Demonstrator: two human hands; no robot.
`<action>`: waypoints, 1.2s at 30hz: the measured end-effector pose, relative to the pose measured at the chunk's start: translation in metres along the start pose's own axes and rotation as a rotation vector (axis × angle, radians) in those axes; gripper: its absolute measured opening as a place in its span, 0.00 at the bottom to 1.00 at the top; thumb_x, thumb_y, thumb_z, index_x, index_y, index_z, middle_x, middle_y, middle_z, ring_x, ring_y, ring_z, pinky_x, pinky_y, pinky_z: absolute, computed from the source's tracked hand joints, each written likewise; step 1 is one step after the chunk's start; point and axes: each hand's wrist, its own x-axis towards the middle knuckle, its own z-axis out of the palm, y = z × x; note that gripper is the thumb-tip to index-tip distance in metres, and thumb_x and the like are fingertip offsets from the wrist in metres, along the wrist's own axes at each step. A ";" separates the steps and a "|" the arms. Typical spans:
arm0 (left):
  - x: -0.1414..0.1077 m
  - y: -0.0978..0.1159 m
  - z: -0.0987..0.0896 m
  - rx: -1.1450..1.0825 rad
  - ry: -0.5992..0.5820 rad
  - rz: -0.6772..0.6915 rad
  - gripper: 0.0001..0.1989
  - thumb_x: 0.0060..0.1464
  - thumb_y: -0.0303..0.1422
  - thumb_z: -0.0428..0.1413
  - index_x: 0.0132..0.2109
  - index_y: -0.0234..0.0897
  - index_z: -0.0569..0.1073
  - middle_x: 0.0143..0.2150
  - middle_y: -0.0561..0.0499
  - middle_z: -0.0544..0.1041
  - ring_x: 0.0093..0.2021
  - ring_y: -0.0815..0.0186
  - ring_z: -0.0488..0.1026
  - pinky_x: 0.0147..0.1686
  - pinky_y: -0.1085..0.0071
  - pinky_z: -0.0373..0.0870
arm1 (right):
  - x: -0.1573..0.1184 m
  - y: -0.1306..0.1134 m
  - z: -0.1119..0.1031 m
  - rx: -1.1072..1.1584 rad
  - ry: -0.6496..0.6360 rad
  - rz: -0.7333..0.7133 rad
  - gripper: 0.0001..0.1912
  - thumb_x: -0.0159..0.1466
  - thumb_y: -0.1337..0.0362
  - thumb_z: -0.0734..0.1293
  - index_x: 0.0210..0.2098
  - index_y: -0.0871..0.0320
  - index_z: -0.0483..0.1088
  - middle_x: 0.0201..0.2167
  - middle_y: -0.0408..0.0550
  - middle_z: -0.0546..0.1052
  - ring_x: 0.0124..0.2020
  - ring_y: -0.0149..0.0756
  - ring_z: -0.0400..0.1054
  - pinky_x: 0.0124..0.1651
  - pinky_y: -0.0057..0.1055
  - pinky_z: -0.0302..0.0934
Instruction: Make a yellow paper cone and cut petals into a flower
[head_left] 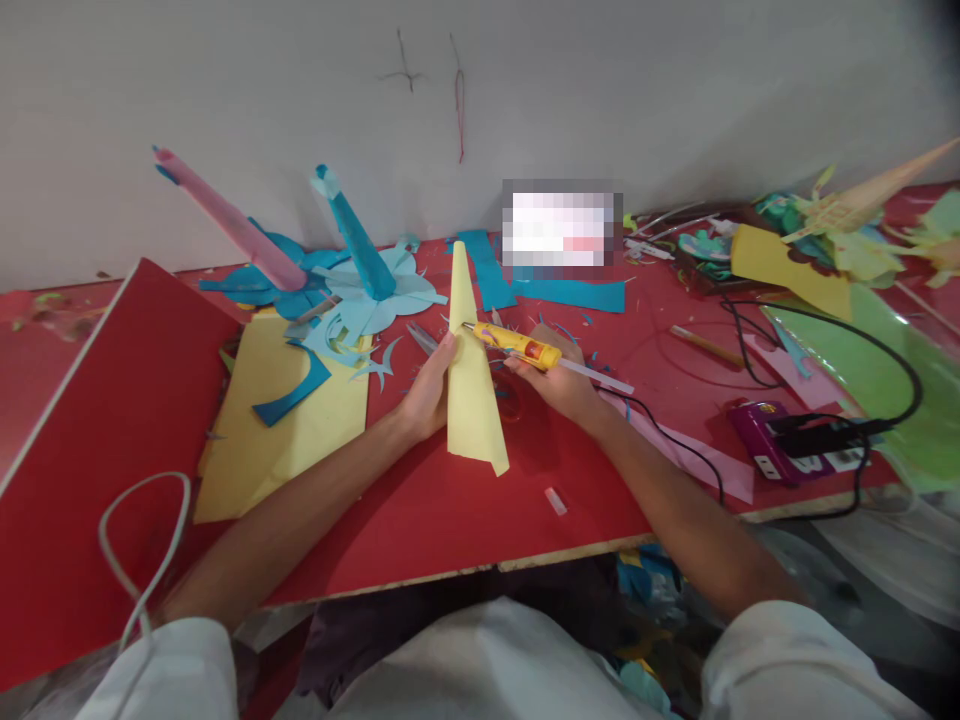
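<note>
A pale yellow paper cone [472,400] stands over the middle of the red table, its narrow end pointing up and away. Round its left side, my left hand [431,392] is closed on it, the thumb on its surface. My right hand [559,378] grips a yellow glue gun [525,345], whose tip meets the cone's upper part near my left thumb. A white glue stick [596,376] juts out of the gun's rear. The fingers under the gun are partly hidden.
Blue paper flowers with a blue cone [364,245] and a pink cone [232,220] stand back left. Scissors [424,338] lie behind my left hand. A purple power box [776,440] with black cables sits right; a red board [120,400] lies left.
</note>
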 end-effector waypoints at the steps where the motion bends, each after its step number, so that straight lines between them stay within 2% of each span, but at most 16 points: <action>1: 0.001 -0.001 -0.001 0.002 0.014 0.007 0.27 0.57 0.56 0.66 0.49 0.37 0.77 0.33 0.48 0.82 0.29 0.61 0.81 0.30 0.67 0.81 | 0.000 0.000 -0.001 0.008 -0.004 -0.001 0.26 0.73 0.37 0.62 0.37 0.52 0.75 0.33 0.51 0.79 0.38 0.49 0.76 0.39 0.42 0.69; 5: 0.002 -0.002 -0.003 0.018 0.026 0.018 0.29 0.56 0.56 0.67 0.51 0.38 0.76 0.34 0.49 0.82 0.28 0.62 0.81 0.31 0.67 0.81 | 0.002 -0.004 -0.003 0.035 0.003 -0.010 0.26 0.73 0.37 0.62 0.35 0.53 0.72 0.33 0.50 0.77 0.36 0.45 0.75 0.38 0.39 0.67; 9: -0.003 -0.001 0.001 0.069 -0.085 0.070 0.32 0.52 0.57 0.69 0.51 0.36 0.74 0.36 0.46 0.84 0.30 0.60 0.82 0.31 0.66 0.81 | 0.004 -0.007 -0.002 0.056 -0.012 -0.016 0.26 0.73 0.37 0.62 0.33 0.52 0.69 0.32 0.49 0.76 0.36 0.45 0.74 0.39 0.40 0.67; 12: -0.007 0.000 0.004 0.128 -0.148 0.105 0.33 0.48 0.52 0.73 0.51 0.38 0.71 0.35 0.47 0.84 0.29 0.58 0.82 0.29 0.65 0.81 | 0.004 -0.008 -0.002 0.086 -0.025 -0.006 0.26 0.73 0.37 0.62 0.33 0.51 0.69 0.32 0.49 0.75 0.36 0.45 0.74 0.40 0.40 0.68; 16: -0.009 -0.001 0.003 0.126 -0.133 0.121 0.29 0.48 0.41 0.74 0.50 0.39 0.69 0.35 0.49 0.84 0.31 0.59 0.83 0.33 0.65 0.82 | 0.005 -0.010 -0.005 0.146 -0.059 0.024 0.26 0.72 0.36 0.63 0.34 0.51 0.69 0.33 0.49 0.77 0.37 0.45 0.74 0.40 0.40 0.69; 19: -0.007 -0.002 0.001 0.123 -0.123 0.108 0.29 0.48 0.38 0.74 0.51 0.39 0.68 0.35 0.50 0.83 0.31 0.60 0.83 0.34 0.64 0.82 | 0.007 -0.014 -0.008 0.224 -0.132 0.055 0.25 0.72 0.36 0.63 0.34 0.51 0.69 0.33 0.47 0.76 0.34 0.43 0.73 0.38 0.39 0.68; 21: -0.007 -0.003 0.001 0.137 -0.127 0.099 0.32 0.46 0.38 0.75 0.52 0.39 0.68 0.34 0.50 0.83 0.31 0.59 0.83 0.34 0.63 0.82 | 0.008 -0.016 -0.009 0.270 -0.151 0.061 0.25 0.72 0.37 0.64 0.34 0.52 0.69 0.33 0.47 0.76 0.33 0.42 0.72 0.37 0.38 0.67; 26: -0.007 -0.001 0.002 0.142 -0.127 0.088 0.34 0.45 0.39 0.76 0.52 0.40 0.67 0.36 0.50 0.83 0.32 0.59 0.83 0.38 0.58 0.83 | 0.009 -0.017 -0.008 0.270 -0.106 0.064 0.24 0.71 0.38 0.66 0.32 0.52 0.67 0.33 0.48 0.75 0.35 0.43 0.72 0.39 0.38 0.66; 36: -0.008 0.001 0.005 0.140 -0.092 0.095 0.33 0.45 0.41 0.75 0.53 0.39 0.67 0.35 0.51 0.81 0.32 0.59 0.82 0.35 0.62 0.81 | 0.008 -0.014 -0.010 0.219 -0.097 0.057 0.25 0.71 0.38 0.66 0.31 0.52 0.67 0.30 0.47 0.75 0.32 0.42 0.71 0.36 0.37 0.64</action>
